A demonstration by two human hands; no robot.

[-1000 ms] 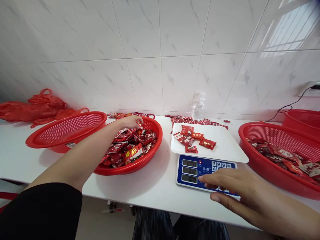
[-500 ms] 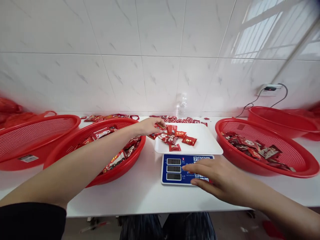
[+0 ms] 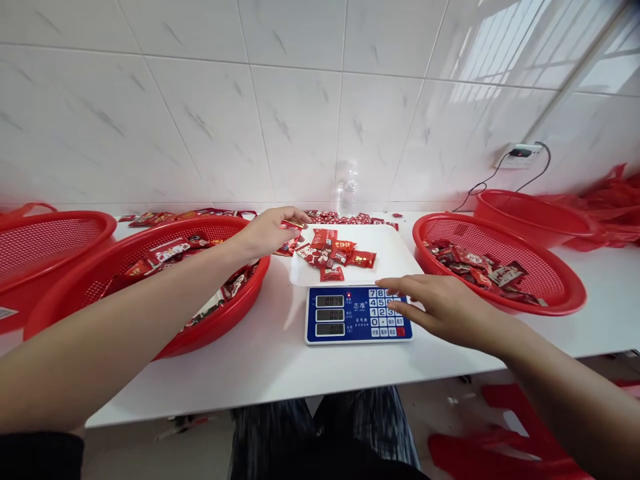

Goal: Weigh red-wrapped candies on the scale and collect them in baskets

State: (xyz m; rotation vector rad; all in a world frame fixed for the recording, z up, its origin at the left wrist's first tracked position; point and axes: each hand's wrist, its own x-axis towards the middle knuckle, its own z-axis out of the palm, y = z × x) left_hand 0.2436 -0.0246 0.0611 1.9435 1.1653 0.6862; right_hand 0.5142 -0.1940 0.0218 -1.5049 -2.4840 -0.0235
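My left hand [image 3: 275,230] is closed around small red snack packets [image 3: 287,248] at the left edge of the scale's white pan [image 3: 393,257]. How many packets it holds is partly hidden by the fingers. A loose pile of red wrapped packets [image 3: 334,255] lies on the left half of the pan. My right hand [image 3: 443,303] is open and holds nothing, its fingers stretched over the right side of the blue scale panel [image 3: 360,333]. Lit digits show on the scale's displays [image 3: 330,315].
A red basket of packets [image 3: 215,330] stands left of the scale, another red basket [image 3: 565,300] to the right. Further red baskets sit at both ends. Against the wall are scattered packets [image 3: 345,219], a clear plastic bottle [image 3: 347,190] and a wired socket [image 3: 520,155].
My left hand has shifted slightly left, off the packet pile to the pan's edge, still holding packets. My right hand has drawn back to the right, uncovering more keys. The view has tilted and turned slightly.
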